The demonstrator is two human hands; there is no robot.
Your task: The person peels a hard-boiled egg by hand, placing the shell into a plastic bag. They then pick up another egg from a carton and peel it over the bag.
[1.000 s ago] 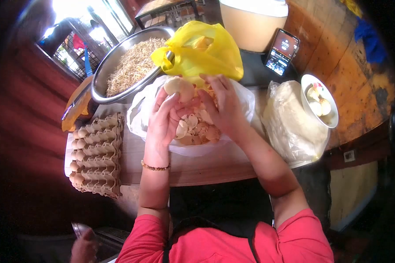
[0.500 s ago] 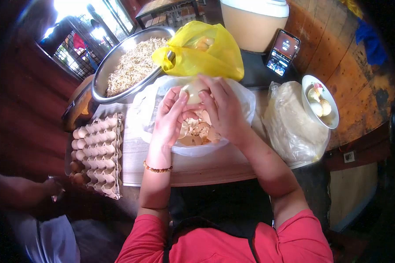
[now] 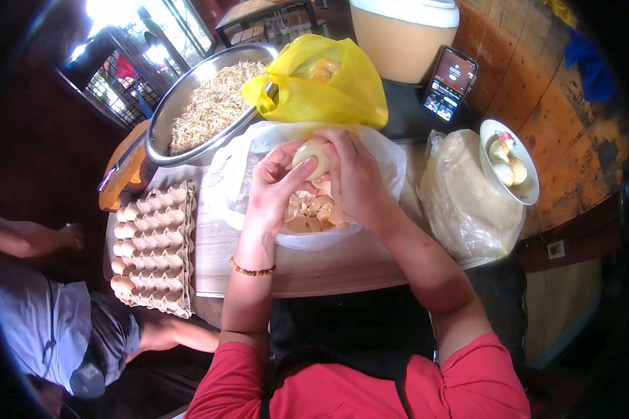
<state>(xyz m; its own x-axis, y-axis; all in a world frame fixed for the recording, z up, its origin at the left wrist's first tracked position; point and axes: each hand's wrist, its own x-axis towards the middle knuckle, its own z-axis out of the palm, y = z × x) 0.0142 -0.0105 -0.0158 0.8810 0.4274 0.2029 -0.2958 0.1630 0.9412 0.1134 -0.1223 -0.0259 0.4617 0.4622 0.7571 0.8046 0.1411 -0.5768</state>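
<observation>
A pale, smooth egg (image 3: 312,155), apparently peeled, is held up between my two hands. My left hand (image 3: 272,183) grips it from the left, thumb across its front. My right hand (image 3: 356,174) closes on its right side, with fingers over the top; the fingertips are partly hidden. Beneath them, broken brown eggshells (image 3: 316,211) lie in an open white plastic bag (image 3: 223,183). To the left sits a cardboard egg tray (image 3: 162,260), with several brown eggs (image 3: 124,248) along its left edge.
Behind the bag stand a metal basin (image 3: 162,155) of small dried pieces and a yellow plastic bag (image 3: 356,91). At right are a clear bag (image 3: 461,195), a white bowl (image 3: 533,188) with eggs, and a phone (image 3: 451,84). Another person (image 3: 42,321) is at lower left.
My hands have turned the egg and lowered it slightly, so more of it shows. The person at the left has shifted, and a leg now shows beside the table.
</observation>
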